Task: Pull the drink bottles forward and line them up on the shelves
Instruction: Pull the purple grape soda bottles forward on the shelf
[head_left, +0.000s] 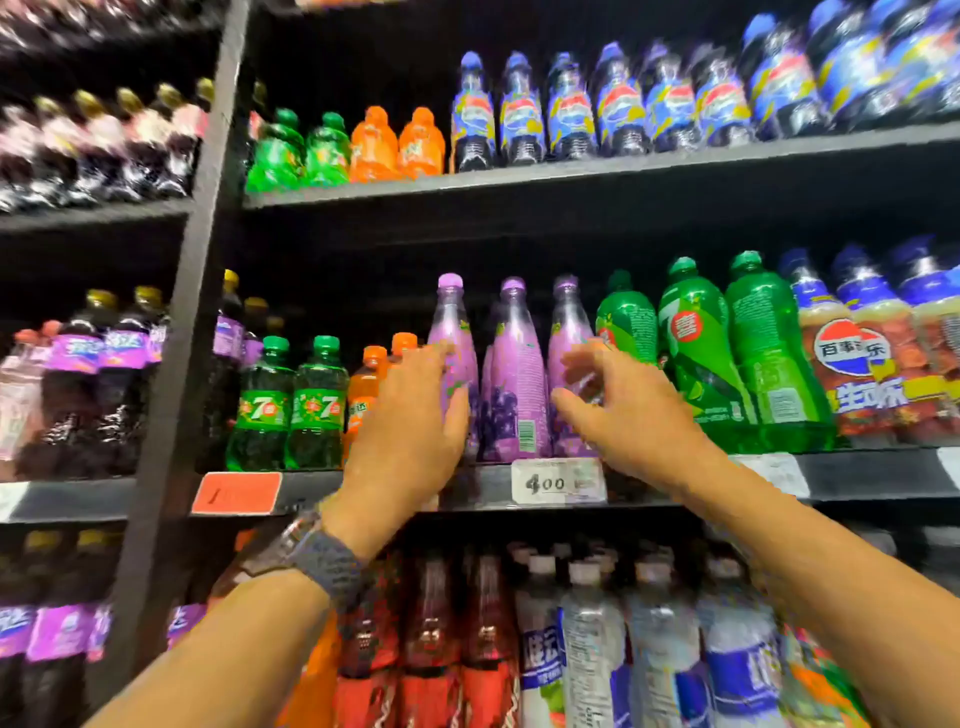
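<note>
Left purple bottle (454, 322), up-left of the white price tag (558, 480), is gripped by the left hand (410, 415). Middle purple bottle (514, 364) is stood untouched above the tag. Right purple bottle (566, 317) is met by the right hand (623, 410), fingers curled. Whether it is gripped cannot be told, as the view is blurred.

1. Left forearm (234, 639): bare along its whole visible length, entering from the frame's 7 o'clock corner.
2. Watch (311, 556): worn on the left wrist, with a broad dark grey strap of fine woven or dotted texture.
3. Watch case (288, 535): metallic and blurred, at 10 o'clock of the strap; the dial is unreadable.
4. Left hand (410, 415): bare.
5. Right forearm (805, 561): bare, entering from the 4 o'clock corner.
6. Right hand (628, 410): bare, with finger outlines softened by blur.
</note>
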